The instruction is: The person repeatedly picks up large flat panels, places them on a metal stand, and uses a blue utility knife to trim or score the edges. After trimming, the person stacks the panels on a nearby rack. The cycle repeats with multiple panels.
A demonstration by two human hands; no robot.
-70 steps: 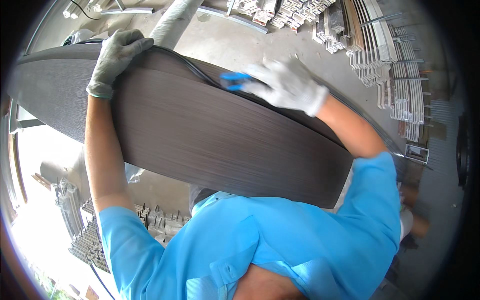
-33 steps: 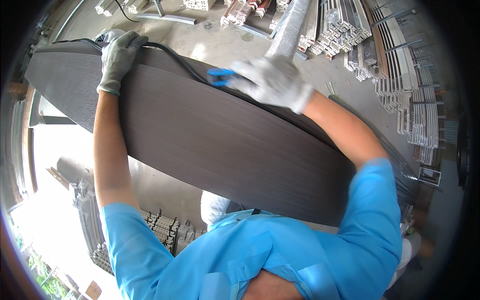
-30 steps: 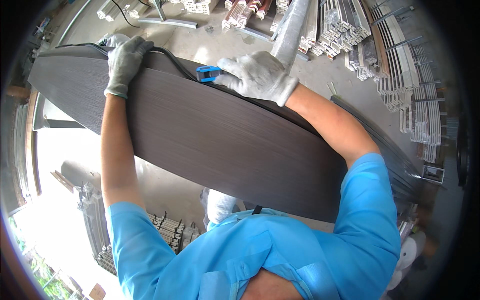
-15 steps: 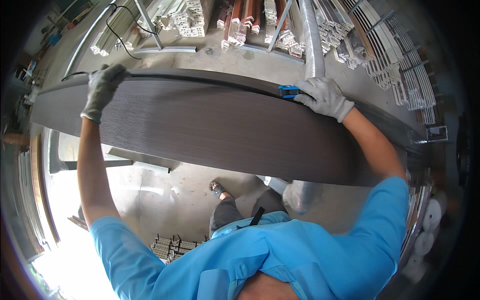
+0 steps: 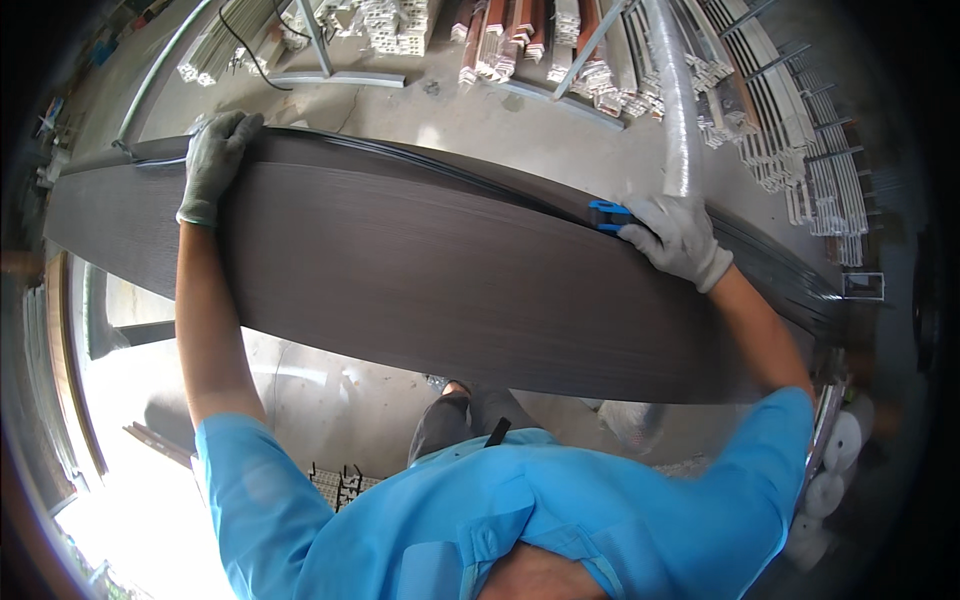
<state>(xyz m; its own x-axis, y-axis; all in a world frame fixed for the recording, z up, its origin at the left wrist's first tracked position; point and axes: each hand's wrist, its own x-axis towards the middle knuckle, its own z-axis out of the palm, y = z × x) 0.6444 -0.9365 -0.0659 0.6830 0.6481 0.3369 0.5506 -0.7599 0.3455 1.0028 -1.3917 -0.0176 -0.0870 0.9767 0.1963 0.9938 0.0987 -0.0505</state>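
Note:
A long dark brown wood-grain board [image 5: 450, 290] spans the view in front of me. A thin black strip [image 5: 400, 152] runs along its far edge. My left hand [image 5: 215, 165], in a grey glove, is closed over that edge near the board's left end, with the strip passing under it. Farther right, my gloved right hand [image 5: 680, 237] grips a small blue and black hand tool [image 5: 610, 215], which rests against the strip at the edge. The fingers partly hide the tool, so its exact kind cannot be made out.
White profiles [image 5: 400, 25] and reddish-brown ones [image 5: 510, 35] lie stacked beyond the board, with metal rack bars [image 5: 335, 79] near them. A wrapped post [image 5: 680, 110] rises behind my right hand. White rolls [image 5: 838, 440] stand at the right.
The view has shifted, so the board's right part and my right hand with the tool appear lower and farther right. My left hand sits lower over the board's edge.

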